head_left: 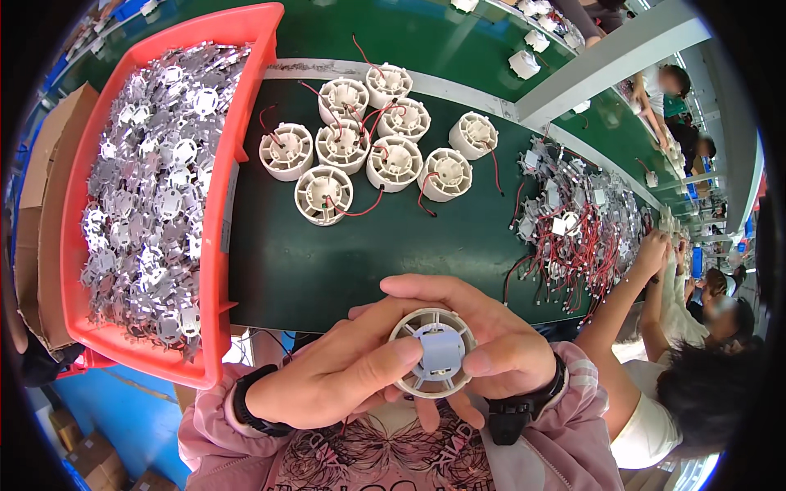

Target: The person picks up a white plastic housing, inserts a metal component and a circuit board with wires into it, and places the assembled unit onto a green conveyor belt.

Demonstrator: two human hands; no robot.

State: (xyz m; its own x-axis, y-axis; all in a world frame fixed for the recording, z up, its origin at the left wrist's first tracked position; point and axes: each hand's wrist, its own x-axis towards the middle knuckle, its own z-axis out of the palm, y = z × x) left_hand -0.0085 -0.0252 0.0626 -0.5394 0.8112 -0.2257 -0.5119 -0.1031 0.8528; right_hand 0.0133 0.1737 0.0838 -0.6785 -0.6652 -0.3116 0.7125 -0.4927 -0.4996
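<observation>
Both my hands hold a round white plastic housing with spokes, just off the table's near edge. A shiny flat metal plate lies inside its open face. My left hand is wrapped round the left side, its thumb pressing on the plate's edge. My right hand grips the other side, with its thumb at the right rim and some fingers beneath. The housing's underside is hidden. Farther off, several similar housings with red and black wires stand on the dark green table.
A red bin full of silvery metal plates stands at left, beside a cardboard box. At right lies a heap of wired metal pieces, near a co-worker's arm. Behind a pale rail runs a green conveyor; a white post rises there.
</observation>
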